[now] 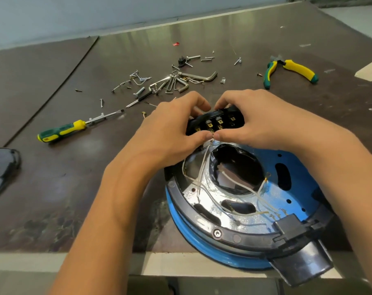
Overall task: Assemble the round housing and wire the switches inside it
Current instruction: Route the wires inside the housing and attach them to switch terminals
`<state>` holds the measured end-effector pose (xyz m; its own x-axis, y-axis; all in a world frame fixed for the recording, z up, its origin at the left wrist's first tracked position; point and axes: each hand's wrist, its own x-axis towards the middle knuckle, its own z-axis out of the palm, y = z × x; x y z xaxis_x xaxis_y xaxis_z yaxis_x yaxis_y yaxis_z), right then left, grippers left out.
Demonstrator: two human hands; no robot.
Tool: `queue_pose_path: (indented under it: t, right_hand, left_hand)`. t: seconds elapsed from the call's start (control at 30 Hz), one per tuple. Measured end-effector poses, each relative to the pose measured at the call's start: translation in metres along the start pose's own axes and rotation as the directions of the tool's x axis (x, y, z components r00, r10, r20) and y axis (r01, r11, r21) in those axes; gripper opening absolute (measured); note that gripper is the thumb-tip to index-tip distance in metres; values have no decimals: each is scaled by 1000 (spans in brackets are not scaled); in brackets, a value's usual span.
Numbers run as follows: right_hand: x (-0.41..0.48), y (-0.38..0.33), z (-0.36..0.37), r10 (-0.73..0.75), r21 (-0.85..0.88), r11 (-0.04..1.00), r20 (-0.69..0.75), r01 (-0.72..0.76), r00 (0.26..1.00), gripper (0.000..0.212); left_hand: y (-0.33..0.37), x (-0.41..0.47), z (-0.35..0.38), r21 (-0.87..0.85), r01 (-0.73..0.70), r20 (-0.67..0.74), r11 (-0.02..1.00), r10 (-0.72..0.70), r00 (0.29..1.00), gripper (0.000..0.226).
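Though beyond switch block [215,122], screws [237,61], pliers [296,68].

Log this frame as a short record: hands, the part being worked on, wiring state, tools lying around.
left hand: grips the switch block, thumb on a white wire end
right hand: grips the switch block, thumb at the same wire end
switch block: black, at the far edge of the housing
housing: round, blue, open, loose white wires inside
table: screwdriver at left, pliers far right, hex keys and screws between
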<state>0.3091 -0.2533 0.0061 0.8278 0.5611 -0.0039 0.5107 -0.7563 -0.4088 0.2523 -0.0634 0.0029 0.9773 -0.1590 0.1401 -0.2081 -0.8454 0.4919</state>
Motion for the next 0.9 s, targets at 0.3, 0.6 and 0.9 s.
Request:
queue_pose_path:
  t: [0.3, 0.6, 0.9]
  right_hand:
    - [2, 0, 2, 11, -6, 1000, -8, -11, 1000, 48]
    - [3, 0, 1, 23, 6, 1000, -2, -23, 1000, 50]
    - [0, -4, -2, 40, 11, 999, -2, -40, 999, 64]
  left_hand:
    - [-73, 3, -2, -57, 261, -356, 964, -263, 897, 24]
    - [-122, 2, 11, 289, 278, 12, 916, -294, 956, 50]
    - [-99, 1, 3, 90, 376, -314, 922, -332, 890, 19]
